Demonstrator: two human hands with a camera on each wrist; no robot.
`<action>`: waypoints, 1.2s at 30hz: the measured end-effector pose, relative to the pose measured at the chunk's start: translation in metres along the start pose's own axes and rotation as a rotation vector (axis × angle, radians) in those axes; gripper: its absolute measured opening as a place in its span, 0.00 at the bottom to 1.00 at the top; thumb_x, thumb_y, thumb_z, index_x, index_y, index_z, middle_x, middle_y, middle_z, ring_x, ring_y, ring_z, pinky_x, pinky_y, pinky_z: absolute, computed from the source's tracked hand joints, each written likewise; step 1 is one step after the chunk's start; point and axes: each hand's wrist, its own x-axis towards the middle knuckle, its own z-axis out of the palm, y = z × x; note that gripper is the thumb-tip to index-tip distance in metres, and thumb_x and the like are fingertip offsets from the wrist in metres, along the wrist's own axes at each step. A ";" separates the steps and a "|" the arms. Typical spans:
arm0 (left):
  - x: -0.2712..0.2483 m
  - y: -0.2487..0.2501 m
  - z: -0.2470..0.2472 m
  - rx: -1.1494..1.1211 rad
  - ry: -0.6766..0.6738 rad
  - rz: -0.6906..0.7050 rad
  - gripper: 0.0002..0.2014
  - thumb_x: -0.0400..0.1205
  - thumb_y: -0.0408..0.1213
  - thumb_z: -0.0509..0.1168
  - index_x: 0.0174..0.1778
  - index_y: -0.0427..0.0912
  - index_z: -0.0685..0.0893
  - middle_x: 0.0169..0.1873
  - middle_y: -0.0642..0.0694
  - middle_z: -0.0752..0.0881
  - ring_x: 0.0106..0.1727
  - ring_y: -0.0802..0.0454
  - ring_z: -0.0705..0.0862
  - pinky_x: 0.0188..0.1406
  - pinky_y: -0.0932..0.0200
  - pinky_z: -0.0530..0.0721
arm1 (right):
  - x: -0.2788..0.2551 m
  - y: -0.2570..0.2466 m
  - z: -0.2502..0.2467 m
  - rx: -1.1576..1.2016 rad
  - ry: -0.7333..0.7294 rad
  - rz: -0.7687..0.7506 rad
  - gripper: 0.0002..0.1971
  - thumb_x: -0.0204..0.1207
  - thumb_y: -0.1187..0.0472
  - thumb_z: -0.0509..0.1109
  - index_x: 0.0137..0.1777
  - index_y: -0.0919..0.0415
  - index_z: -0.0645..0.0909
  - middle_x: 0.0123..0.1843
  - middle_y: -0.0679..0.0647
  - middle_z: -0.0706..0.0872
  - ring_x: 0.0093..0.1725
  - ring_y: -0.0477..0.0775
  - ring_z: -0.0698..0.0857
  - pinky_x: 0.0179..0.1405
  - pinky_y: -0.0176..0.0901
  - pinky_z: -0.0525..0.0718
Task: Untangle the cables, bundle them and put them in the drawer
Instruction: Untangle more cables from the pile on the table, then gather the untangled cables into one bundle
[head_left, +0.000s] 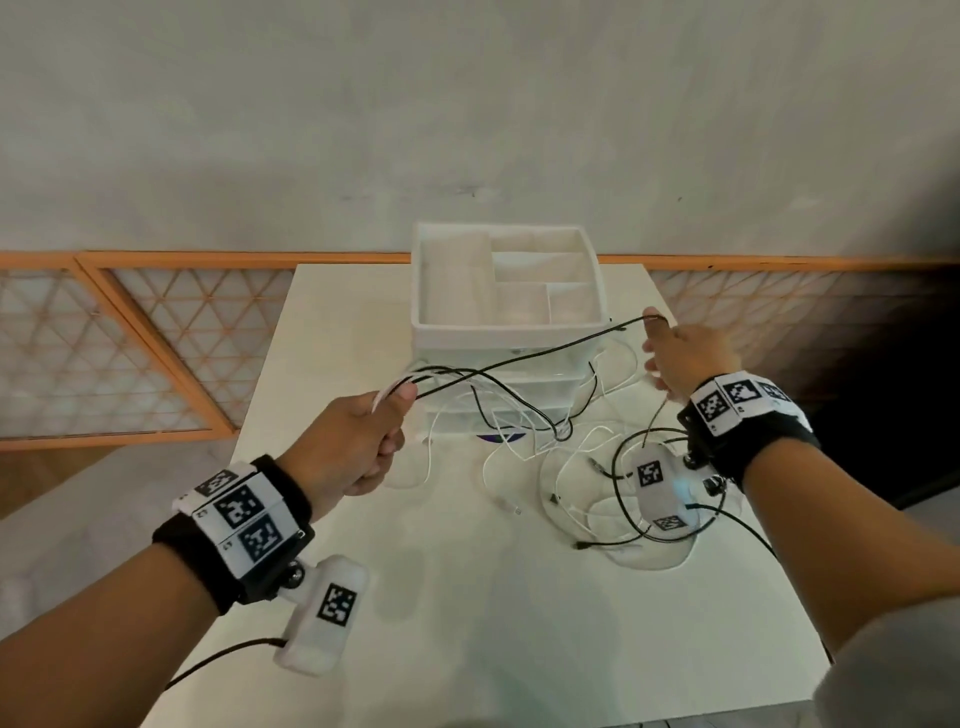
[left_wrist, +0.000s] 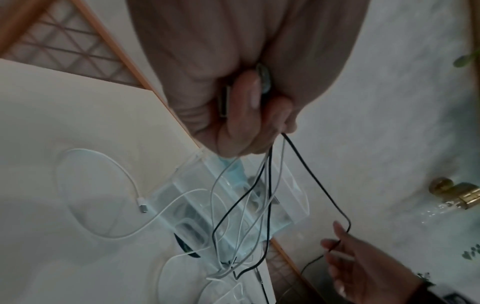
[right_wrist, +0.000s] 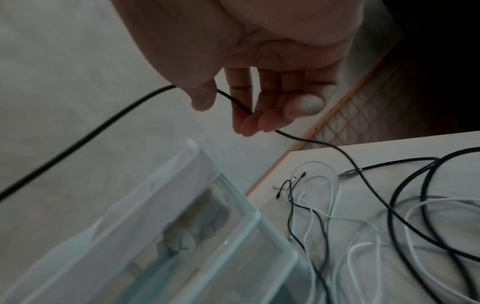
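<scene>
Left hand (head_left: 358, 441) raised above the table (head_left: 467, 623), fist closed round a bunch of cables: from the head view two black and at least two white strands leave the top of the fist. Exact count uncertain, the strands overlap and blur. The left wrist view adds what the head view hides: a flat plug end (left_wrist: 224, 102) tucked under the curled fingers (left_wrist: 246, 98), and one white cable (left_wrist: 103, 232) lying in a loop on the table below the hand, its connector free.

One black cable (head_left: 519, 358) runs taut from the left fist across to the right hand (head_left: 685, 358), passing in front of the drawer unit (head_left: 506, 322). The unit stands beyond both hands at the far edge of the table: one open top tray split into several compartments, nothing visible in them, and clear drawers stacked beneath, all pushed in. Contents of the drawers cannot be made out through the plastic.

Right hand held up beside the unit. The right wrist view shows the black cable passing between thumb and forefinger in a light pinch, the other fingers (right_wrist: 270, 115) loosely extended.

Below the right hand, on the table: the remaining tangle (head_left: 597, 467), black and white cables coiled over each other, several loose plug ends visible.
</scene>
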 end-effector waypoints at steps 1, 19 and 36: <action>0.001 -0.001 0.001 0.041 0.006 -0.003 0.21 0.84 0.51 0.65 0.32 0.43 0.69 0.23 0.48 0.68 0.18 0.54 0.61 0.15 0.69 0.57 | 0.003 -0.005 -0.002 0.034 0.028 -0.045 0.28 0.81 0.35 0.60 0.50 0.61 0.86 0.42 0.54 0.91 0.39 0.58 0.87 0.50 0.58 0.89; 0.015 0.006 0.011 0.288 -0.002 -0.011 0.19 0.83 0.50 0.67 0.33 0.42 0.73 0.22 0.48 0.70 0.17 0.53 0.61 0.15 0.67 0.58 | -0.009 0.026 0.023 -0.371 -0.249 -0.210 0.33 0.75 0.64 0.71 0.79 0.45 0.70 0.56 0.51 0.87 0.53 0.50 0.86 0.57 0.47 0.83; 0.002 -0.028 0.028 0.972 -0.208 0.098 0.22 0.89 0.55 0.47 0.35 0.46 0.70 0.30 0.49 0.75 0.34 0.48 0.73 0.39 0.54 0.73 | -0.048 0.009 0.081 -0.489 0.076 -0.503 0.11 0.77 0.61 0.63 0.54 0.45 0.79 0.39 0.54 0.89 0.39 0.65 0.85 0.37 0.50 0.83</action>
